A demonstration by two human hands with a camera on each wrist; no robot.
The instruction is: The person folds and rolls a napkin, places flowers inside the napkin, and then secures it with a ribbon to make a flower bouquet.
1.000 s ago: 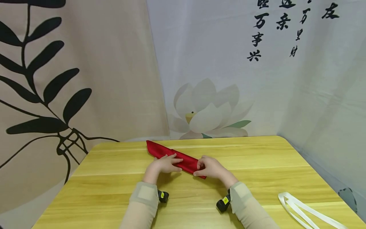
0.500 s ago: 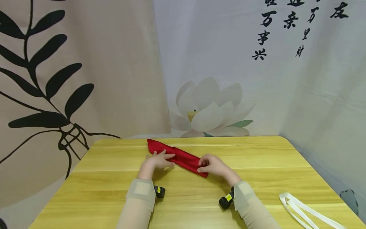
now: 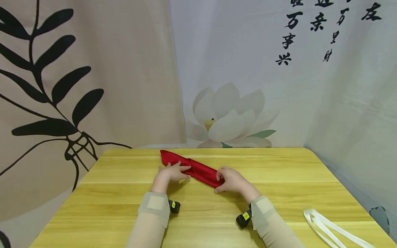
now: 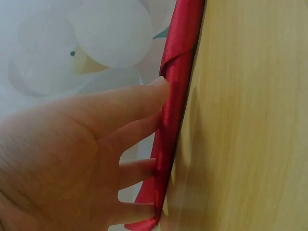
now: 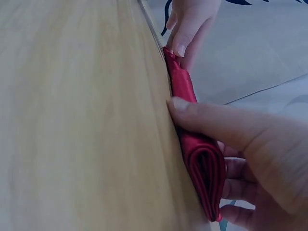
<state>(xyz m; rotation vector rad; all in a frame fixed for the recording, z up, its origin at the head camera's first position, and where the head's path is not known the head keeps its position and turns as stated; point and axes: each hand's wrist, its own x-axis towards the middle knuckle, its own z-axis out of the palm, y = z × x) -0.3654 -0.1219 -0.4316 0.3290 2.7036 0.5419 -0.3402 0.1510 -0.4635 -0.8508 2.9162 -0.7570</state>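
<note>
A red satin cloth (image 3: 203,172), folded over into a long narrow strip, lies slantwise on the wooden table. On its far left part rests my left hand (image 3: 171,173); in the left wrist view the fingers (image 4: 139,210) are straight and spread against the fabric. At the near right end, my right hand (image 3: 234,181) holds the strip between thumb and fingers. The right wrist view shows the thumb (image 5: 211,120) on one side, the fingers on the other, and the rolled layers of the cloth (image 5: 204,166) at that end.
A white ribbon (image 3: 328,227) lies in loops at the table's front right. Behind the table's (image 3: 204,213) far edge hangs a printed curtain (image 3: 133,86) with leaves, a lotus and lettering. A small black camera sits at each wrist.
My left hand has slid left along the cloth towards its far end. The right hand stays at the near right end, its thumb now nearer the front edge. The view has shifted slightly.
</note>
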